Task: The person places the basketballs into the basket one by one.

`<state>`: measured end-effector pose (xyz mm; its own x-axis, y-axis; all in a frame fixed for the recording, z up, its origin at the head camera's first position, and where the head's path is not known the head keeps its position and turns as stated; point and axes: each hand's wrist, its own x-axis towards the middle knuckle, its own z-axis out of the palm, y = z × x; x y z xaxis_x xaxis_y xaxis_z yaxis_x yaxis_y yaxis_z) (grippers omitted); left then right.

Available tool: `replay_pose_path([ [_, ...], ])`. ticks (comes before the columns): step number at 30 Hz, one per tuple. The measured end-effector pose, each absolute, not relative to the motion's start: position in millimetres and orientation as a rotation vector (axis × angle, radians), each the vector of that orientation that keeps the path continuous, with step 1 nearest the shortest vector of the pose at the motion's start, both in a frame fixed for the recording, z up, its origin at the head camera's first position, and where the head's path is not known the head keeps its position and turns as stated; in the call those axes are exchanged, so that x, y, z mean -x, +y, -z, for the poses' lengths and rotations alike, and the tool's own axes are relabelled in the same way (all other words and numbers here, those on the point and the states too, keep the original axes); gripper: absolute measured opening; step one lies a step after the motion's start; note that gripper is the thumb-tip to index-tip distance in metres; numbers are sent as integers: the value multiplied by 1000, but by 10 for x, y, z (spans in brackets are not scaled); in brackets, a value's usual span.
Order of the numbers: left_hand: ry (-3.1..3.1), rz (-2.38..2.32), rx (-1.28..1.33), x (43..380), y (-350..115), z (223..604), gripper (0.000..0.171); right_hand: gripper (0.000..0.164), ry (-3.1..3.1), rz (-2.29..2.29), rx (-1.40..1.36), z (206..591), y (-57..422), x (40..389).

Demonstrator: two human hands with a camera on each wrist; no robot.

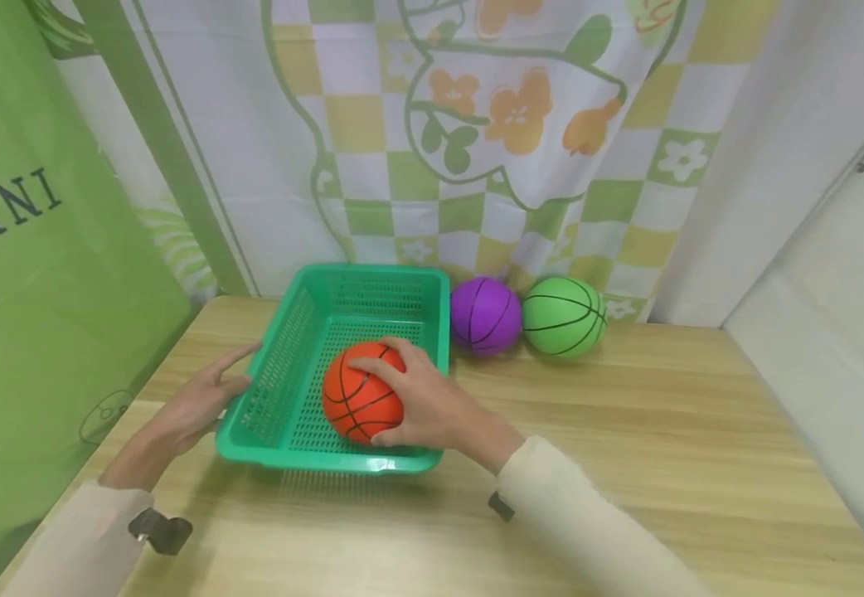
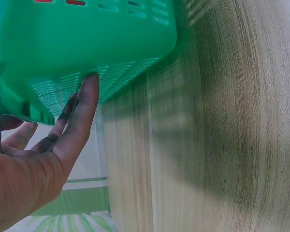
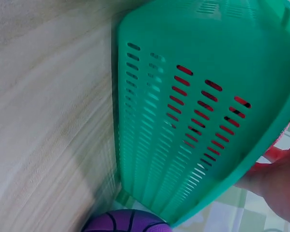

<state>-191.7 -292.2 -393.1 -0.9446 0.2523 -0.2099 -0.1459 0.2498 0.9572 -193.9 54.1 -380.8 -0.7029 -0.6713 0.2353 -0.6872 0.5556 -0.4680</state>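
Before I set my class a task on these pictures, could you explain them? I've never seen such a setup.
There is no machine here: a person works with two bare hands. The wide picture comes from a camera worn on the head, looking forward and down. The other two come from cameras on the wrists, so the table looks turned sideways.

On it stands a green basket, with a purple ball and a light green ball to its right. The right hand grips an orange ball inside the basket. The left hand touches the basket's left side. In the right wrist picture, reddish colour shows through the basket's slots.
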Motion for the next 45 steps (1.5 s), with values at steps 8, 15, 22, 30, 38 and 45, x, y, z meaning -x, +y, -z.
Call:
replay_pose_path([
  [8,2197,-1753,-95,1919,-2926,3934,63,86,-2758,-711,-1327,3888,487,1973],
  [15,2232,-1713,-105,1921,-2949,3939,62,86,-2761,-692,-1347,3907,450,1988],
  [22,2199,-1740,-95,1924,-2938,3927,63,87,-2812,-677,-1370,3841,467,1977],
  [30,2184,-1749,-75,1928,-2934,3917,63,77,-2847,-731,-1368,3739,547,1972],
  [38,2179,-1757,-107,1930,-2942,3921,64,63,-2786,-866,-1281,3699,701,2000],
  [45,2188,-1756,-95,1922,-2935,3923,63,60,-2721,-902,-1196,3665,881,2009],
])
